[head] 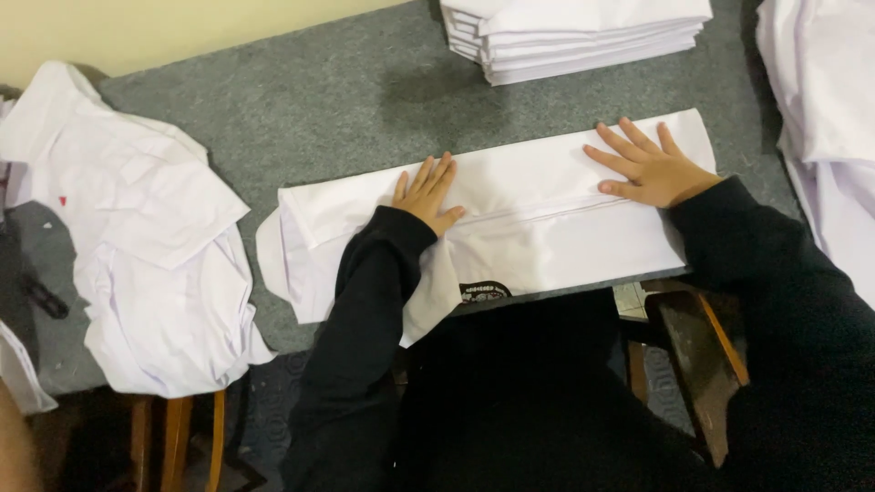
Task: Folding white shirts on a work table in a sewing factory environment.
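A white shirt, folded into a long band, lies across the grey cloth-covered table in front of me. My left hand rests flat on its left-middle part, fingers spread, pointing away from me. My right hand presses flat on the shirt's right end, fingers spread toward the left. Both arms wear black sleeves. A dark label shows at the shirt's near edge. Neither hand grips anything.
A stack of folded white shirts sits at the far edge. A loose pile of white shirts lies at the left, more white cloth at the right. Wooden furniture stands below the table's near edge.
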